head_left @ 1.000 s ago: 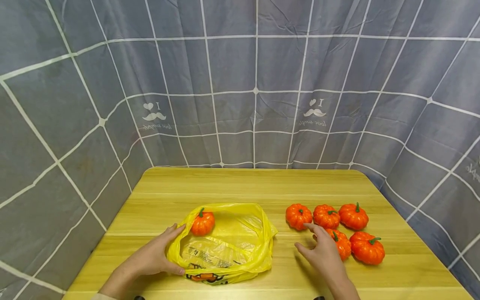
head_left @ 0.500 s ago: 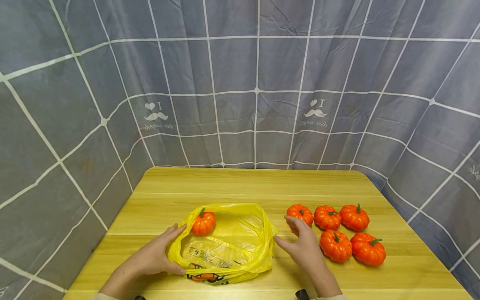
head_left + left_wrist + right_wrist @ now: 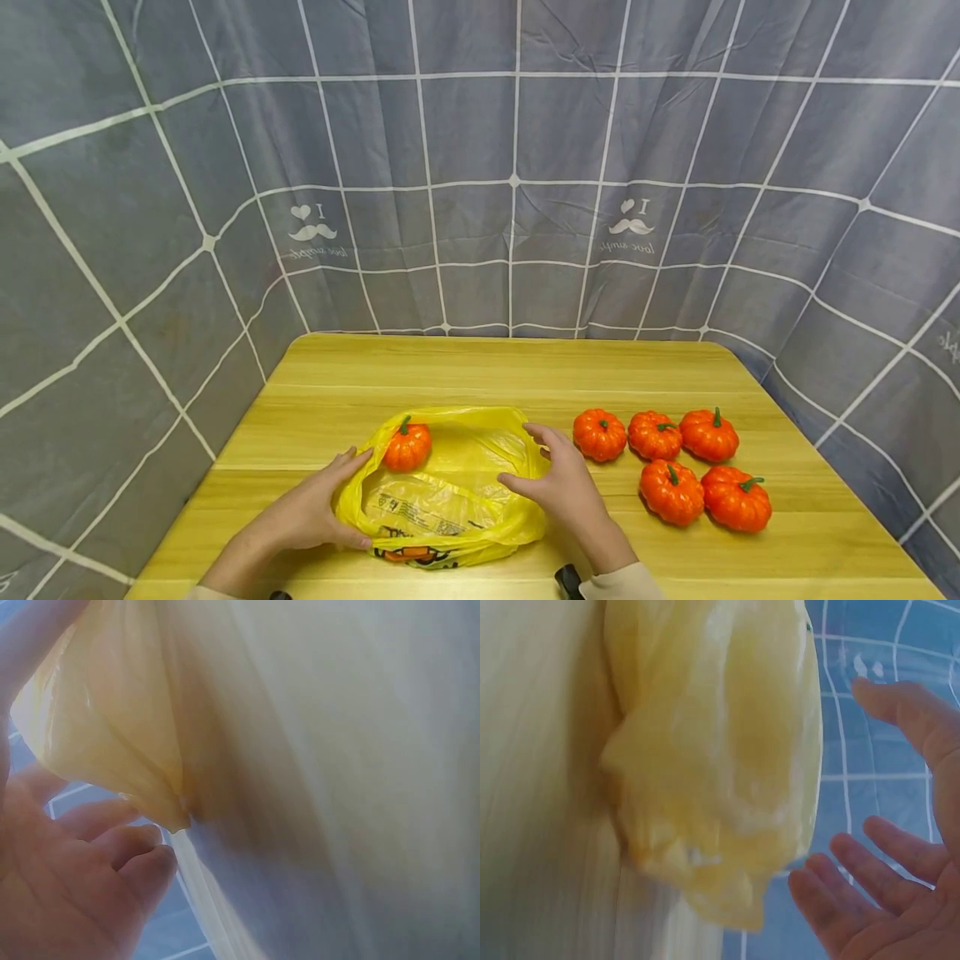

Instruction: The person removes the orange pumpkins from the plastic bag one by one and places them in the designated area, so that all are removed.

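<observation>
A yellow plastic bag (image 3: 442, 554) lies on the table with its mouth spread wide. One small orange pumpkin (image 3: 407, 447) with a green stem sits inside it, at the left. My left hand (image 3: 322, 507) rests against the bag's left side, thumb near the front rim and fingertips at the left rim. In the left wrist view, these fingers are loosely bent beside the yellow film. My right hand (image 3: 558, 483) hovers at the bag's right rim with thumb and fingers spread apart and nothing between them. The right wrist view shows a gap between those fingers and the bag.
To the right, several orange pumpkins lie in two rows, among them the nearest back one (image 3: 599, 434) and a front one (image 3: 672, 492). They stand on the wooden table (image 3: 487, 367). A grey curtain (image 3: 465, 225) with white grid lines hangs behind and at both sides.
My right hand has moved left from beside the pumpkins to the bag's right rim, carrying nothing. My left hand, the bag and the pumpkins look unmoved.
</observation>
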Motion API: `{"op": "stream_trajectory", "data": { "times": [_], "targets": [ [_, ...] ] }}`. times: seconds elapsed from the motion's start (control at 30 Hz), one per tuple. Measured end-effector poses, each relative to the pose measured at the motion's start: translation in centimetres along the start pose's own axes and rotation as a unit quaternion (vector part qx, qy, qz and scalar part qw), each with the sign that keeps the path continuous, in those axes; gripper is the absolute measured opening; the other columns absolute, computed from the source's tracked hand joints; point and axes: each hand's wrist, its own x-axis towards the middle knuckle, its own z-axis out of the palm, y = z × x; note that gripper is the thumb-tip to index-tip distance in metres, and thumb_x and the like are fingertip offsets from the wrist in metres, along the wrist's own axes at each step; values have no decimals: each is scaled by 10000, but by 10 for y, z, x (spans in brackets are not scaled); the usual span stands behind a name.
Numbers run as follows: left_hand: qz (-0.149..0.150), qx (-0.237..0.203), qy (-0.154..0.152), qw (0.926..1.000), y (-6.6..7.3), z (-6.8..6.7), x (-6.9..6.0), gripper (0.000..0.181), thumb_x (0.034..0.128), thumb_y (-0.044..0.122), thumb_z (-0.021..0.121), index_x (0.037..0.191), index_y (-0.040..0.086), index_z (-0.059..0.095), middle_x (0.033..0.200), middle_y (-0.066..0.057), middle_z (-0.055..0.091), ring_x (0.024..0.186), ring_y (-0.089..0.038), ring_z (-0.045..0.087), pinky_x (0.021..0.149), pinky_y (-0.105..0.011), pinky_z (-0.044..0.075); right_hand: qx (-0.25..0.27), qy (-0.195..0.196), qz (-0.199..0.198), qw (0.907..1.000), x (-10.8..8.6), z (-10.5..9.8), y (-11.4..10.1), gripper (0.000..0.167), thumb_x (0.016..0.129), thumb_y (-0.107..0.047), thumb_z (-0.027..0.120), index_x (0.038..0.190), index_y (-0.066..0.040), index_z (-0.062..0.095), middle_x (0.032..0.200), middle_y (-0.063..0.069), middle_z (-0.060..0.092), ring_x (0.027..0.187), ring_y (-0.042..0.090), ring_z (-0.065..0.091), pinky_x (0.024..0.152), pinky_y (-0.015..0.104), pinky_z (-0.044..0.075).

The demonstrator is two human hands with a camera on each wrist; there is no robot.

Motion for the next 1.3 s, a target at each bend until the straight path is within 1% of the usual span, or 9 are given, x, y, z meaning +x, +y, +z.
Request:
{"op": "stream_trajectory", "data": {
  "times": [0.13, 0.33, 0.53, 0.73, 0.87, 1.03, 1.13, 1.2, 1.3],
  "targets": [
    [0, 22, -14, 10000, 0, -1, 0, 1213, 579, 468, 954, 1557, 54, 367, 1574, -354, 199, 1412, -581, 198, 1068, -733, 239, 25, -266, -110, 9996, 5, 12, -8, 806, 731, -351, 915, 1374, -11, 569, 1334, 172, 566, 1187, 415, 561, 946, 519, 520],
    [4, 87, -15, 10000, -1, 0, 0, 1209, 577, 478, 950, 1554, 59, 374, 1569, -360, 204, 1404, -587, 216, 1062, -733, 251, 210, -748, -84, 9969, 10, 34, -20, 832, 757, -379, 894, 1413, -20, 530, 1393, 171, 538, 1216, 440, 546, 955, 524, 512],
    [25, 115, 1, 9999, -2, -1, 0, 1208, 579, 480, 950, 1554, 61, 375, 1570, -356, 209, 1404, -585, 220, 1063, -732, 252, 299, -937, -13, 9952, 15, 58, -30, 819, 759, -381, 892, 1413, -38, 536, 1386, 162, 539, 1199, 418, 556, 954, 503, 516],
    [88, 137, -4, 9999, -1, -1, 1, 1202, 590, 495, 943, 1556, 62, 373, 1566, -362, 214, 1399, -592, 224, 1056, -739, 255, 221, -938, -12, 9953, 18, 78, -37, 831, 760, -401, 889, 1407, -18, 537, 1352, 157, 559, 1173, 382, 573, 926, 488, 528],
    [120, 151, -7, 9998, -1, -1, 2, 1202, 593, 500, 939, 1555, 56, 371, 1563, -367, 215, 1398, -594, 224, 1057, -739, 253, 230, -858, 23, 9960, 18, 91, -42, 829, 749, -399, 898, 1387, -4, 547, 1325, 168, 575, 1154, 371, 581, 909, 486, 534],
    [114, 181, 5, 9998, -1, -1, 2, 1204, 594, 508, 937, 1556, 58, 371, 1562, -368, 219, 1397, -592, 231, 1057, -736, 259, 248, -717, -31, 9971, 21, 105, -47, 827, 731, -379, 914, 1362, 14, 553, 1296, 180, 593, 1117, 367, 599, 886, 474, 547],
    [126, 222, 6, 9997, 0, -1, 2, 1205, 599, 523, 930, 1558, 59, 367, 1562, -367, 219, 1397, -587, 238, 1058, -729, 266, 173, -629, -18, 9979, 22, 111, -51, 836, 727, -381, 916, 1368, 12, 550, 1299, 166, 597, 1138, 350, 595, 913, 481, 535],
    [121, 224, 10, 9997, 1, -1, 2, 1204, 599, 522, 930, 1557, 56, 368, 1561, -367, 221, 1398, -586, 238, 1058, -727, 268, 88, -591, -92, 9982, 24, 114, -54, 833, 725, -374, 919, 1363, 17, 553, 1299, 167, 598, 1154, 350, 591, 938, 495, 522],
    [109, 191, 20, 9998, 2, -1, 1, 1204, 596, 514, 934, 1555, 52, 370, 1561, -366, 221, 1398, -588, 234, 1056, -731, 266, -125, -579, -92, 9982, 26, 117, -56, 843, 727, -381, 916, 1372, 16, 548, 1317, 168, 590, 1191, 347, 582, 976, 505, 502]
  ]
}}
